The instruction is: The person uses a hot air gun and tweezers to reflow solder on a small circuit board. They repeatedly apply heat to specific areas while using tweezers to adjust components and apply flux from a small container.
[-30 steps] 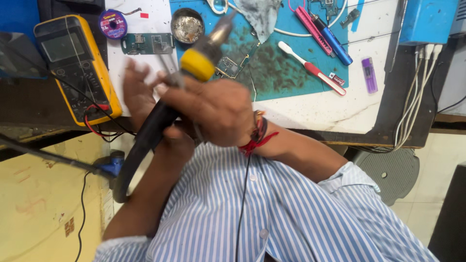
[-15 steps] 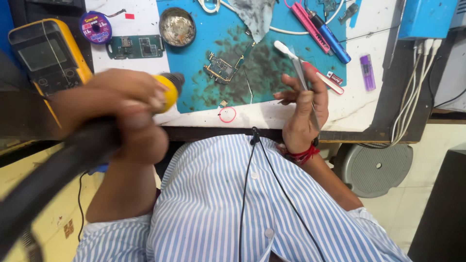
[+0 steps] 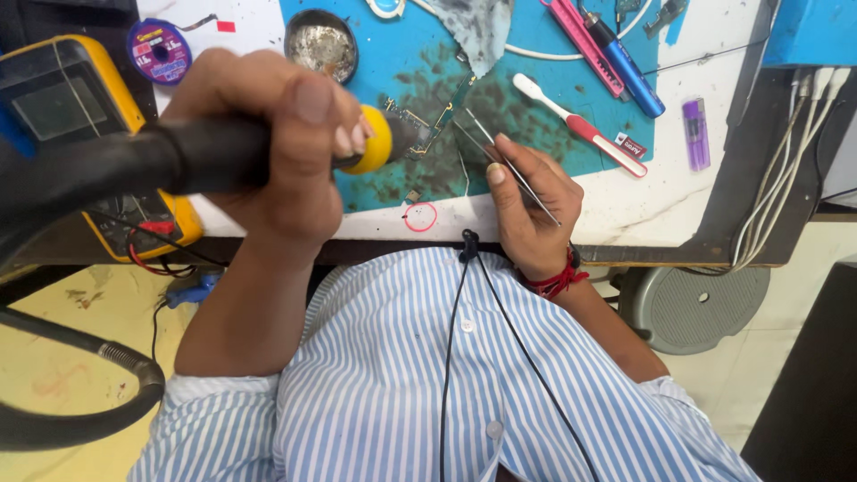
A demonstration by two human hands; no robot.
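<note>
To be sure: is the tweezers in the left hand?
No, the tweezers are in the right hand; the left hand grips a black handle.

I am now bringing the tweezers (image 3: 513, 170) in my right hand (image 3: 527, 210) to the board (image 3: 428, 120); left hand (image 3: 277, 143) moving the nozzle (image 3: 379, 141) closer.

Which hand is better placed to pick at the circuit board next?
Right hand, probably: it holds tweezers with the tips at the circuit board. The left hand is wrapped around the hot-air handle.

Single head view, steep downward, close over workbench (image 3: 625, 214).
</note>
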